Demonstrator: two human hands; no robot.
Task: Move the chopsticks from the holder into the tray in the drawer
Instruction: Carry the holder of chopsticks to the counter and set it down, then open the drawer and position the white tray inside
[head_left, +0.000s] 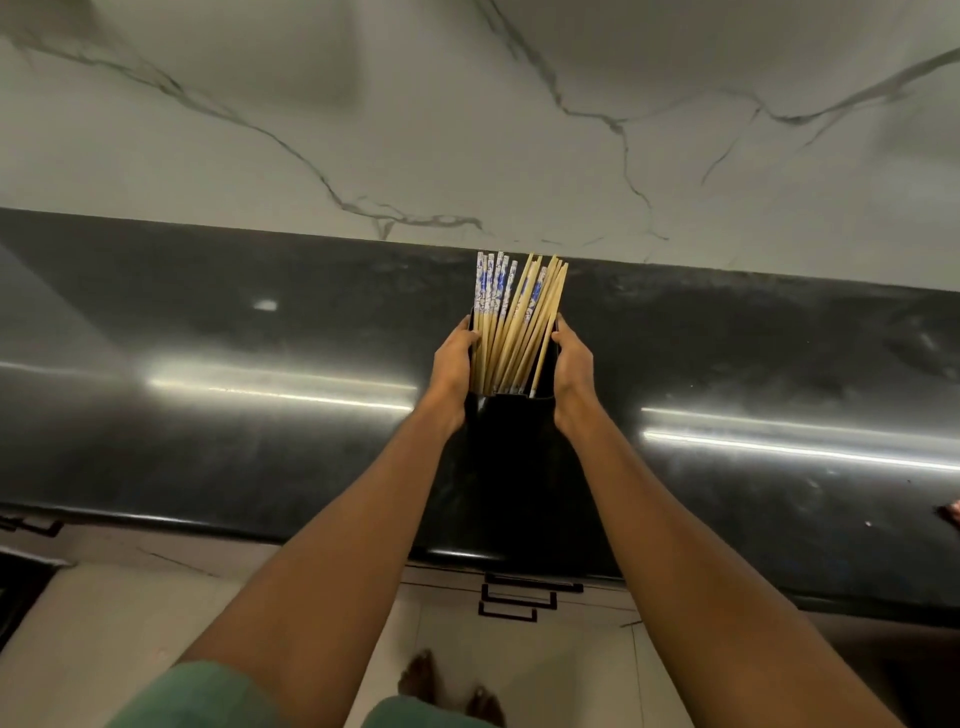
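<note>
A black rectangular holder stands on the dark countertop, near its middle. Several bamboo chopsticks, some with blue-and-white patterned tops, stick up out of it and lean toward the wall. My left hand grips the holder's left side near the rim. My right hand grips its right side, thumb on the rim. The drawers below the counter are closed, so no tray is visible.
A white marble backsplash rises behind the counter. Three stacked drawers with black handles sit under the counter edge. My bare feet stand on the pale floor. A small reddish object shows at the right edge.
</note>
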